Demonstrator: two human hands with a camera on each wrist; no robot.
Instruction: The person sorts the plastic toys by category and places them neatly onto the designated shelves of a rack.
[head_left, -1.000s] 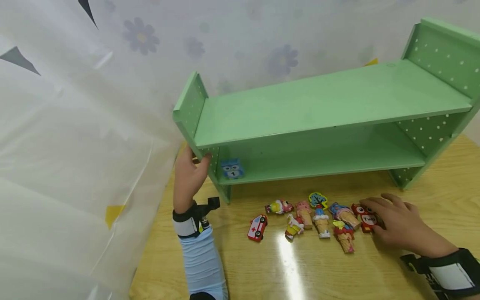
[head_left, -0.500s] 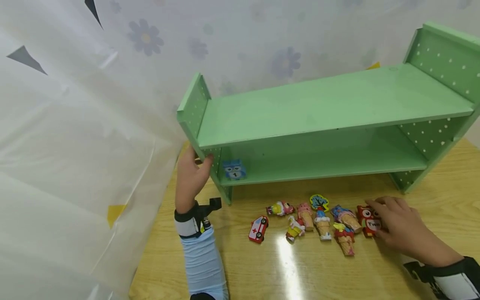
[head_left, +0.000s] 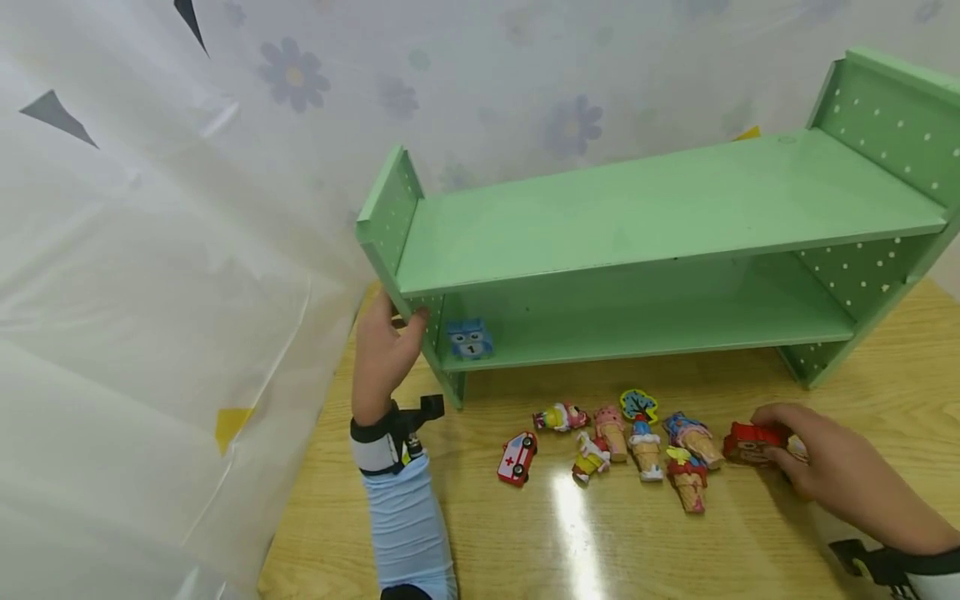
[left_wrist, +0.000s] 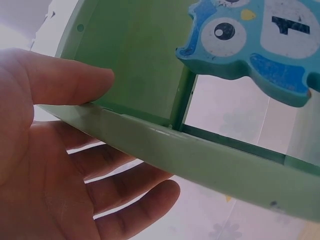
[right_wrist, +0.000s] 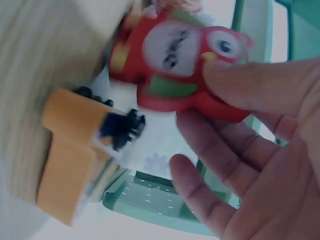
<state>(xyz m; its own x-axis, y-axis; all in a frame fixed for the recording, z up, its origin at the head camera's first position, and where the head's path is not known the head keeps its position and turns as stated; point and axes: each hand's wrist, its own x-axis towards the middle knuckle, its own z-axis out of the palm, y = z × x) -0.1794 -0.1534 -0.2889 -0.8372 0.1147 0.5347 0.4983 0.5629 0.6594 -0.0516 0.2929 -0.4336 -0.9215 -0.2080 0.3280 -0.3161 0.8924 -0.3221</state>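
My left hand (head_left: 381, 354) grips the left side panel of a green polka-dotted shelf (head_left: 645, 217), thumb on the inner face and fingers outside. On the lower board near that panel stands a blue owl figure (head_left: 469, 340) marked 1; its front fills the upper right of the left wrist view. My right hand (head_left: 843, 471) pinches a red owl figure (head_left: 742, 444) between thumb and fingers, tilted up at the right end of a toy group. In the right wrist view the red owl (right_wrist: 170, 50) shows a white, lettered belly, blurred. An orange toy with black parts (right_wrist: 75, 145) lies close by.
On the wooden table (head_left: 495, 542), in front of the shelf, lie a red-and-white toy ambulance (head_left: 517, 458), several ice-cream-cone figures (head_left: 645, 450), a small tree (head_left: 638, 405) and a colourful figure (head_left: 561, 417). White plastic sheeting (head_left: 150, 333) covers the left side and back.
My right hand has taken hold of the red owl and tipped it up from lying flat. The left hand stays on the shelf panel; the view has shifted slightly.
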